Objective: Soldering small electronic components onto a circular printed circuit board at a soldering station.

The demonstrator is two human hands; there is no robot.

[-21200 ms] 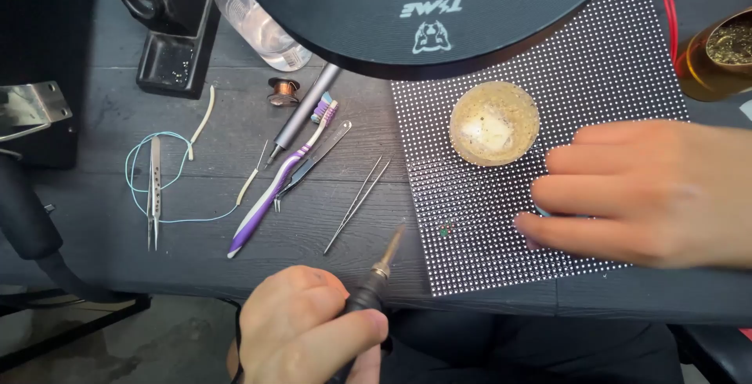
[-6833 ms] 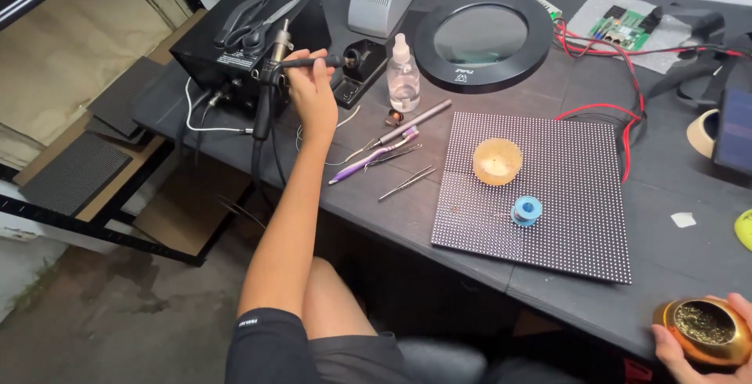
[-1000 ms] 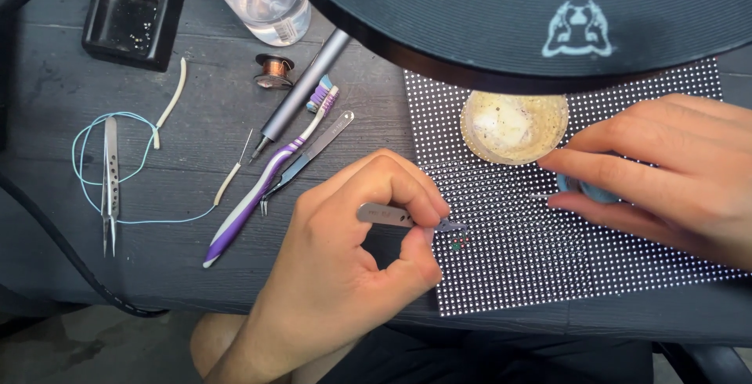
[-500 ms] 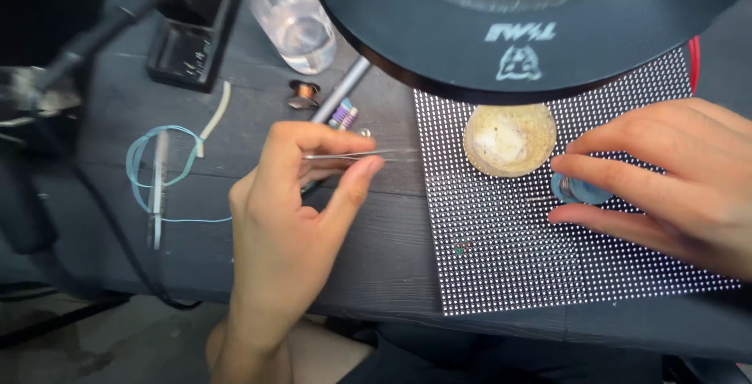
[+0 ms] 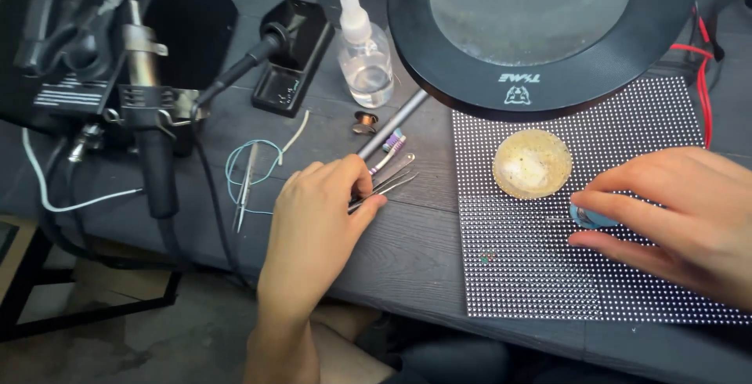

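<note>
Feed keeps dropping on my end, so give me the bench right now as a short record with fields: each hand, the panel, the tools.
left hand: left hand lies on the dark table, fingers on the tweezers
right hand: right hand rests on the LED panel, fingers around a small blue spool
on panel: round yellowish dish beside the spool
above panel: round magnifier lamp
tools by left hand: purple-handled brush, second tweezers on a loop of blue wire
back of table: clear bottle, soldering station
</note>
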